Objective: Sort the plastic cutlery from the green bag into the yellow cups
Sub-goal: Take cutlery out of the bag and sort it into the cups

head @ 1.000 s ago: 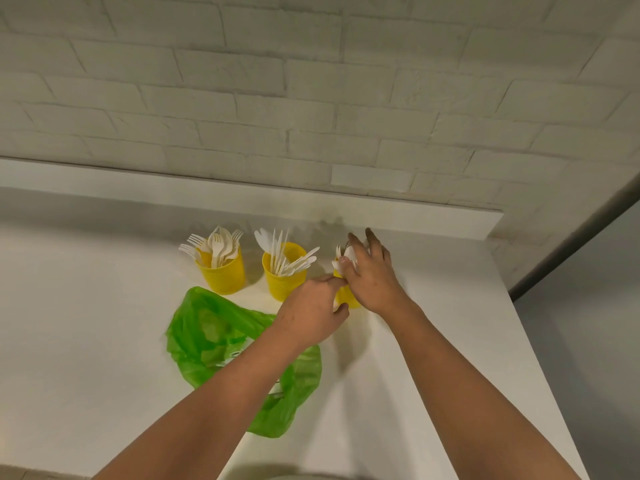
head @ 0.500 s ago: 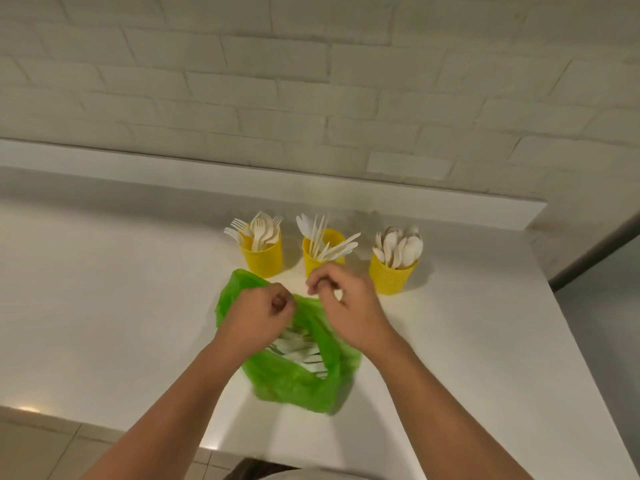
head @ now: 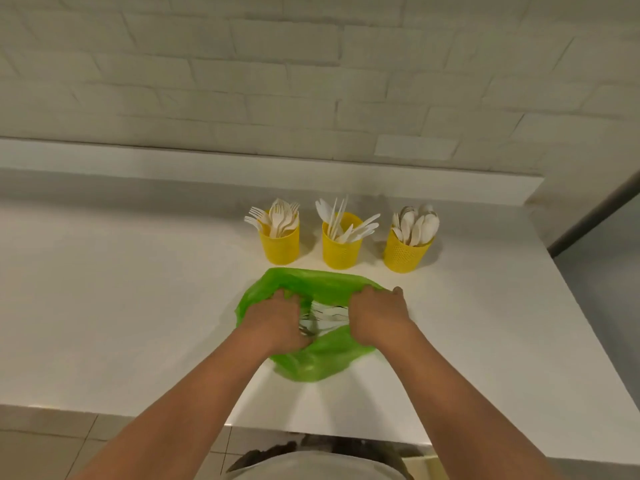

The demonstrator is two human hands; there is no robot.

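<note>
A green plastic bag point(head: 320, 358) lies on the white counter, its mouth pulled wide. My left hand point(head: 273, 322) grips the bag's left edge and my right hand point(head: 377, 315) grips its right edge. Between them white plastic cutlery point(head: 323, 318) shows inside the bag. Behind the bag stand three yellow cups in a row: the left cup point(head: 280, 242) holds forks, the middle cup point(head: 342, 249) holds knives, the right cup point(head: 405, 252) holds spoons.
The white counter point(head: 121, 306) runs left and right, with a raised ledge point(head: 207, 164) and a white brick wall behind it. The counter's front edge is close to my body, and its right edge drops off near a grey floor point(head: 602, 265).
My right hand left the spoon cup and both hands came back to the bag. They have since spread apart, stretching the bag's mouth open.
</note>
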